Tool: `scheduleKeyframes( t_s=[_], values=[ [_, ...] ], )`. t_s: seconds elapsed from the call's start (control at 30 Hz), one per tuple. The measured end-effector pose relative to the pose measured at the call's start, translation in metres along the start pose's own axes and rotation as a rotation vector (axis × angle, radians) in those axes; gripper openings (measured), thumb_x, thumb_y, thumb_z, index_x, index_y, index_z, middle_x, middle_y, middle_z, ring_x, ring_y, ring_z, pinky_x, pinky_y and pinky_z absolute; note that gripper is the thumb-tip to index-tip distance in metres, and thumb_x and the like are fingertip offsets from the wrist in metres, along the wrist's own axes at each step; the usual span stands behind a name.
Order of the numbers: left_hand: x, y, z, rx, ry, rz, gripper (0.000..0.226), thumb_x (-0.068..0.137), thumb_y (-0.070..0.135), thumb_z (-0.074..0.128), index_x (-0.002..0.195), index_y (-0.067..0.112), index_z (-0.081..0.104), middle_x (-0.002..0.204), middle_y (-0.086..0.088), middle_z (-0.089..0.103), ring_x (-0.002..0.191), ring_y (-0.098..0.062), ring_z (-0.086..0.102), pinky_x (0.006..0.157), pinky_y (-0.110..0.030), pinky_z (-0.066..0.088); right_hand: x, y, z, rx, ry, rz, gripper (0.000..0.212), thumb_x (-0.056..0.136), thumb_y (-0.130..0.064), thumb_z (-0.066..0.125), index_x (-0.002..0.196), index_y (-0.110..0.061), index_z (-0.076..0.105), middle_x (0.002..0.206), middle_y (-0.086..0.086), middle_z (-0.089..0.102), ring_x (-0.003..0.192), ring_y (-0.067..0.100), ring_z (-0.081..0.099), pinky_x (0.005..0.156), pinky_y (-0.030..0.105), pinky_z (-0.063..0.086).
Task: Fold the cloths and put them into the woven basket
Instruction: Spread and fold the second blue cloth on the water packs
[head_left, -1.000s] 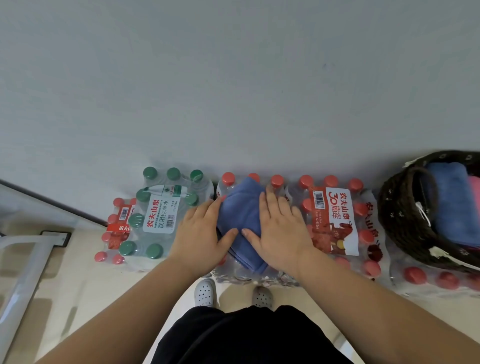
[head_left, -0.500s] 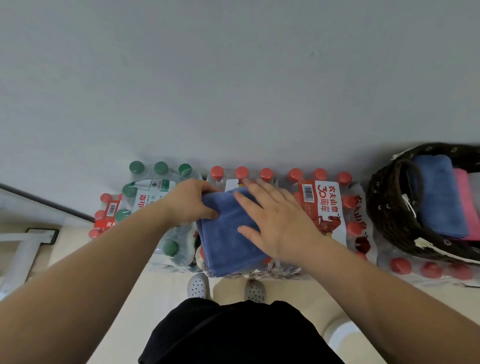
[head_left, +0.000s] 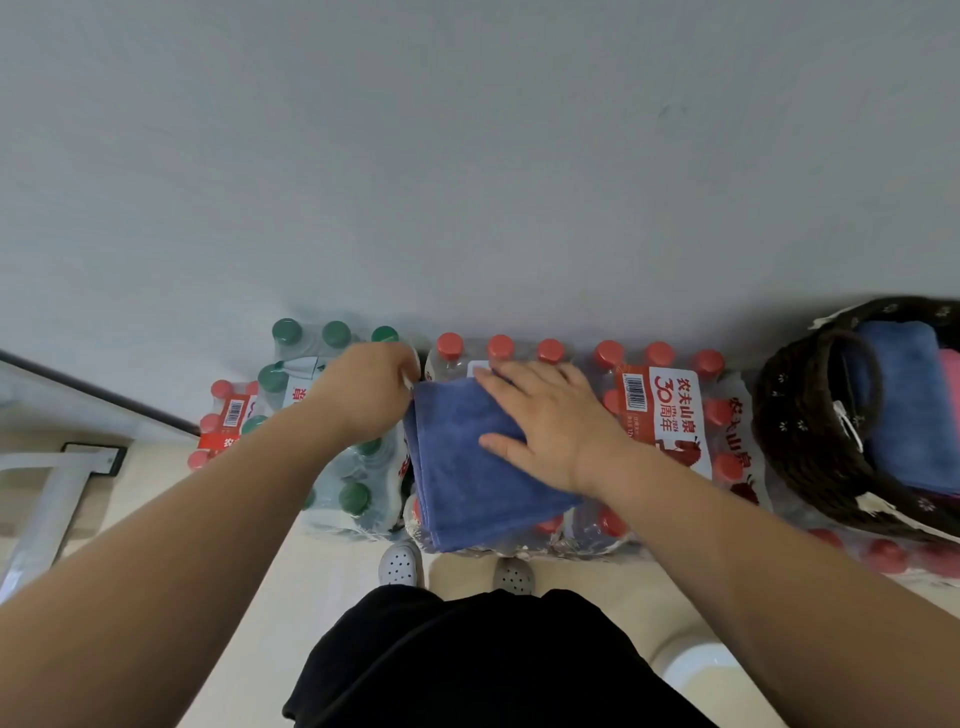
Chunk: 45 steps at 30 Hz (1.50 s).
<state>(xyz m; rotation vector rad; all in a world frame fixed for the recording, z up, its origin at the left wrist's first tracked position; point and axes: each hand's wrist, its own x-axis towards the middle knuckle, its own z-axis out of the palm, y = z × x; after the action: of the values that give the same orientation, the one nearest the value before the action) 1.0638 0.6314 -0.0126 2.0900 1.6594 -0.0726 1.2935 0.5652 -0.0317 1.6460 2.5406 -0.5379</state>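
Observation:
A folded blue cloth (head_left: 462, 483) lies on top of a shrink-wrapped pack of red-capped water bottles (head_left: 670, 415) in front of me. My right hand (head_left: 545, 421) lies flat on the cloth's right half, fingers straight and spread. My left hand (head_left: 369, 389) is at the cloth's far left corner with its fingers curled onto that edge. At the far right stands the dark woven basket (head_left: 800, 431); inside it are a folded blue cloth (head_left: 904, 405) and a pink cloth (head_left: 950, 374).
A pack of green-capped bottles (head_left: 311, 364) sits left of the cloth, with a smaller red-capped pack (head_left: 223, 421) beyond it. More red-capped bottles (head_left: 883, 556) carry the basket. A pale wall rises right behind the packs. My white shoes (head_left: 400, 564) stand on the cream floor.
Both hands lay side by side on the cloth a second ago. Since then my left hand has shifted to the far left corner and my right hand has slid to the right half.

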Motion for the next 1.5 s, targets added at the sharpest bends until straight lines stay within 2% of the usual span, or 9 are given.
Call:
scheduleKeyframes(
  t_s=[0.17, 0.3, 0.47, 0.6, 0.93, 1.1, 1.23, 1.37, 1.5],
  values=[
    [-0.001, 0.017, -0.007, -0.171, -0.05, 0.173, 0.044, 0.085, 0.032, 0.069, 0.128, 0.022, 0.061, 0.114, 0.002, 0.061, 0.101, -0.018, 0.059, 0.087, -0.03, 0.046, 0.022, 0.017, -0.025, 0.007, -0.149, -0.019, 0.1, 0.081, -0.07, 0.061, 0.157, -0.02, 0.018, 0.16, 0.003, 0.027, 0.144, 0.025, 0.026, 0.12, 0.043, 0.016],
    [0.009, 0.025, -0.005, 0.156, -0.272, 0.18, 0.073, 0.059, 0.052, 0.086, 0.119, 0.023, 0.056, 0.109, 0.002, 0.059, 0.097, -0.022, 0.058, 0.083, -0.037, 0.051, 0.032, 0.022, -0.032, -0.064, -0.216, -0.076, 0.113, 0.062, -0.075, 0.074, 0.152, -0.022, 0.029, 0.145, -0.001, 0.041, 0.131, 0.023, 0.04, 0.111, 0.043, 0.032],
    [0.009, 0.031, 0.002, 0.221, -0.324, 0.139, 0.048, 0.058, 0.045, 0.085, 0.088, 0.021, 0.055, 0.082, 0.005, 0.058, 0.076, -0.02, 0.057, 0.061, -0.031, 0.044, 0.035, 0.016, -0.035, -0.062, -0.233, -0.059, 0.089, 0.055, -0.071, 0.079, 0.127, -0.027, 0.052, 0.119, -0.005, 0.053, 0.11, 0.02, 0.05, 0.096, 0.04, 0.043],
    [0.008, 0.034, 0.007, 0.239, -0.339, 0.167, 0.032, 0.059, 0.038, 0.079, 0.079, 0.022, 0.061, 0.076, 0.003, 0.062, 0.071, -0.02, 0.061, 0.059, -0.032, 0.053, 0.029, 0.012, -0.04, 0.005, -0.229, -0.024, 0.069, 0.054, -0.064, 0.083, 0.105, -0.026, 0.056, 0.103, -0.006, 0.051, 0.096, 0.019, 0.052, 0.082, 0.038, 0.047],
    [0.016, 0.043, -0.004, 0.273, -0.103, 0.285, 0.014, 0.074, 0.02, 0.062, 0.085, 0.021, 0.053, 0.081, -0.001, 0.059, 0.08, -0.029, 0.06, 0.062, -0.033, 0.044, 0.022, 0.013, -0.041, -0.064, -0.095, 0.096, 0.078, 0.064, -0.049, 0.083, 0.128, -0.03, 0.042, 0.108, -0.004, 0.06, 0.096, 0.024, 0.059, 0.073, 0.035, 0.048],
    [0.029, 0.039, -0.006, 0.286, 0.149, 0.289, 0.018, 0.078, 0.016, 0.06, 0.081, 0.021, 0.043, 0.088, -0.005, 0.06, 0.082, -0.032, 0.059, 0.065, -0.035, 0.04, 0.021, 0.022, -0.046, 0.097, 0.139, 0.252, 0.073, 0.068, -0.046, 0.08, 0.132, -0.032, 0.047, 0.121, -0.002, 0.056, 0.11, 0.024, 0.054, 0.091, 0.04, 0.048],
    [0.021, 0.029, 0.009, 0.284, 0.243, 0.335, 0.017, 0.071, 0.012, 0.064, 0.087, 0.012, 0.059, 0.083, -0.009, 0.066, 0.074, -0.036, 0.062, 0.066, -0.039, 0.046, 0.002, 0.012, -0.033, 0.041, 0.173, 0.196, 0.078, 0.069, -0.041, 0.082, 0.136, -0.031, 0.044, 0.125, -0.002, 0.05, 0.111, 0.023, 0.051, 0.093, 0.04, 0.046],
    [-0.002, 0.021, 0.023, 0.262, 0.241, 0.399, 0.051, 0.074, 0.029, 0.057, 0.122, 0.01, 0.062, 0.12, -0.012, 0.068, 0.104, -0.035, 0.065, 0.09, -0.047, 0.051, -0.011, 0.008, -0.014, 0.013, 0.289, 0.181, 0.071, 0.073, -0.034, 0.082, 0.135, -0.025, 0.05, 0.13, 0.0, 0.055, 0.114, 0.024, 0.055, 0.097, 0.041, 0.048],
    [-0.034, 0.021, 0.033, 0.292, 0.17, 0.363, 0.082, 0.084, 0.063, 0.044, 0.15, 0.014, 0.04, 0.157, -0.009, 0.038, 0.143, -0.031, 0.038, 0.117, -0.058, 0.025, -0.022, 0.004, 0.002, -0.005, 0.388, 0.133, 0.064, 0.074, -0.025, 0.082, 0.132, -0.017, 0.056, 0.129, 0.007, 0.058, 0.114, 0.028, 0.057, 0.095, 0.046, 0.053]
  ],
)
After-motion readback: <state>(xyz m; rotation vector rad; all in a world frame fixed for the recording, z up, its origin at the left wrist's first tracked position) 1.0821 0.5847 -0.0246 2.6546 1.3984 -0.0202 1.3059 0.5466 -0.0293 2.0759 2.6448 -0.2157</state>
